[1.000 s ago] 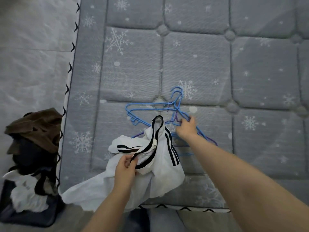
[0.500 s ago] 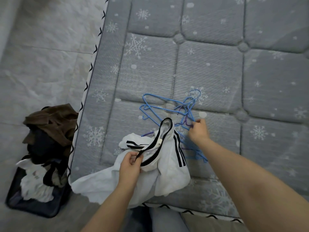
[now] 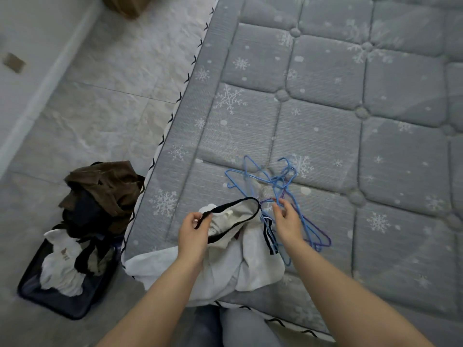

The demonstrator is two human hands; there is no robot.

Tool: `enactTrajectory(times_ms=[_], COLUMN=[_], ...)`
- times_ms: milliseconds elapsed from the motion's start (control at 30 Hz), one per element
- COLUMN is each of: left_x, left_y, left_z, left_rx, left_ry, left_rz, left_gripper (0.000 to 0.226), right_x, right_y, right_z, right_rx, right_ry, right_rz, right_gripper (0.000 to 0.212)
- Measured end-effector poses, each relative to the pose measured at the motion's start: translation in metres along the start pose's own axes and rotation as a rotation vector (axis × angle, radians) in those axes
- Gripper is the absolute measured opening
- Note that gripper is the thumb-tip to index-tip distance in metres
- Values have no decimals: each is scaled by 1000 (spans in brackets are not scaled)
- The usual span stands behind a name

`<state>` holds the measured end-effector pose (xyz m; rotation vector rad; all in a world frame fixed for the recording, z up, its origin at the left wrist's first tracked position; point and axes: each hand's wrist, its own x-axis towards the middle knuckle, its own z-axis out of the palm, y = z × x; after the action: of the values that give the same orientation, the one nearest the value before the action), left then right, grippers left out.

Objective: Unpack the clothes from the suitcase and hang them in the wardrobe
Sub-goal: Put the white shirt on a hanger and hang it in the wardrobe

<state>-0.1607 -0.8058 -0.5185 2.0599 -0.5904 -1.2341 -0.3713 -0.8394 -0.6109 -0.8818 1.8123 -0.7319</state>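
Observation:
A white shirt [image 3: 240,261] with a black collar and black stripes lies bunched at the mattress's near edge. My left hand [image 3: 194,234] pinches the black collar and holds the neck opening spread. Just right of it, my right hand [image 3: 288,221] grips a blue wire hanger [image 3: 293,196] that is tangled in a small heap of blue and purple hangers on the mattress. An open dark suitcase [image 3: 72,306] sits on the floor at the left, with white, black and brown clothes [image 3: 100,189] piled in it.
The grey quilted mattress [image 3: 350,108] with snowflake print fills the right side. Grey floor tiles [image 3: 105,108] lie to the left, bounded by a wall skirting. A brown object [image 3: 125,6] stands on the floor at the top. My legs show below the mattress edge.
The view has swung left and down. My left hand has pulled the collar open wider. My right hand has lifted a hanger from the heap and drawn it closer to the collar.

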Motion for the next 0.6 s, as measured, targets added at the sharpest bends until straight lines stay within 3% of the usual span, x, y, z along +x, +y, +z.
enactTrajectory(times_ms=[400, 600], left_x=[-10, -9], left_y=[72, 112], left_z=[-111, -178], left_rx=[145, 219], left_ry=[40, 162], left_rz=[234, 374], left_gripper=[21, 13], right_x=[-108, -173], right_y=[-107, -186], right_z=[28, 37], right_rx=[99, 198], right_ry=[-92, -213], right_rz=[-251, -516], right_gripper=[31, 23])
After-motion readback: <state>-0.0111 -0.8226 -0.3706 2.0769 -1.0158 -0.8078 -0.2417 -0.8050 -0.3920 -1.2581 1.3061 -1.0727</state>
